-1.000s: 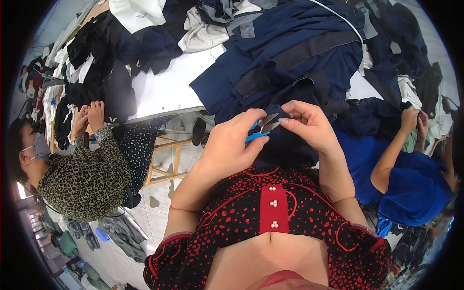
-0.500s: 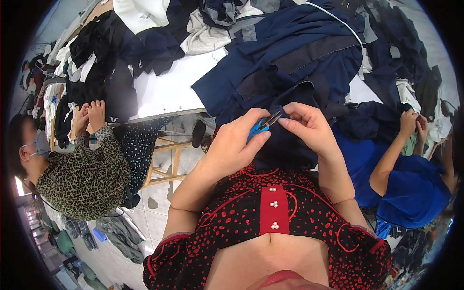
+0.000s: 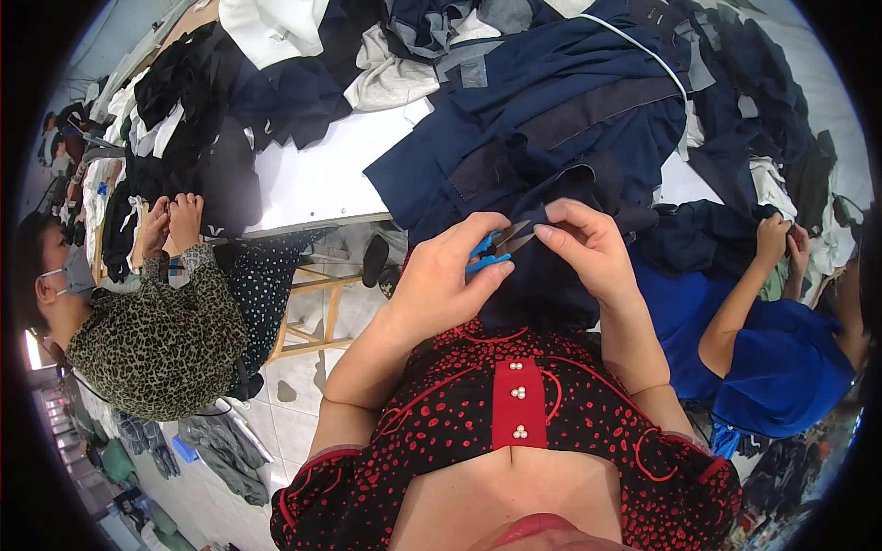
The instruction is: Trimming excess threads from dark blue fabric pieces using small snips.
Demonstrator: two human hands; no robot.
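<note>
My left hand [image 3: 439, 268] is closed around a pair of small blue-handled thread snips [image 3: 480, 264]. Their metal blades stand apart and point toward my right hand [image 3: 593, 246]. That hand pinches an edge of a dark navy garment [image 3: 542, 292] between thumb and fingers, close to the blade tips. From my lap the garment runs up over the table edge, where its larger part [image 3: 551, 101] lies in folds with dark strips and raw edges. Whatever small piece or thread lies between the blades is too small to make out.
The white table [image 3: 317, 170] carries heaps of dark cloth [image 3: 285, 96] and a light grey piece [image 3: 390, 78]. A white cord [image 3: 634, 46] crosses the garment. Co-workers sit close on both sides, one in a patterned top [image 3: 161, 340], one in blue [image 3: 790, 358]. A wooden stool [image 3: 317, 317] stands at left.
The snips' blades have spread apart and the handles have opened in my left hand, which has shifted slightly down. My right hand keeps its pinch on the garment.
</note>
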